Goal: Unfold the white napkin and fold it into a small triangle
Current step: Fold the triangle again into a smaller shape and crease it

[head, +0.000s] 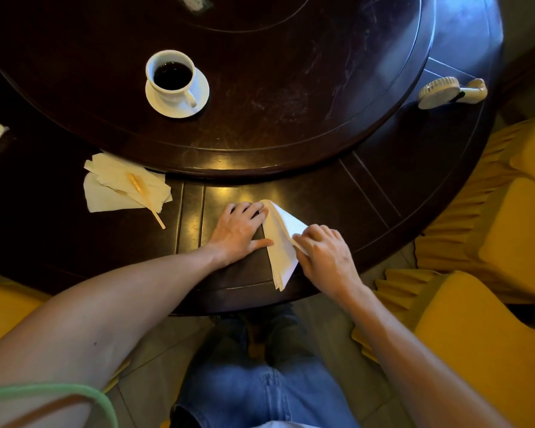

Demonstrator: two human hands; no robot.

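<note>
1. Head view, progress: the napkin (281,242) lay on the tabletop (291,118) close to its near edge, already a narrow layered triangle with one tip pointing at that edge. By the look of it the unfolding was done and the folding was far along; what seemed left was firming the creases, and perhaps one more fold if a smaller triangle was wanted.

2. Head view, hands: the left hand (240,231) lay flat beside the napkin, fingers spread, their tips and the thumb touching its left edge. The right hand (325,251) lay over the right edge, fingers curled together on the top layer; whether they pinched it or only pressed it down could not be told.

3. Head view, surroundings: used tissues (125,185) with a stick (145,196) across them lay well apart toward the left edge. A cup (171,76) of dark drink on a saucer (198,97) stood on the raised centre disc, farther in. A small fan (451,92) rested near the right edge. None of these crowded the napkin, and nothing stood in the hands' way.
</note>
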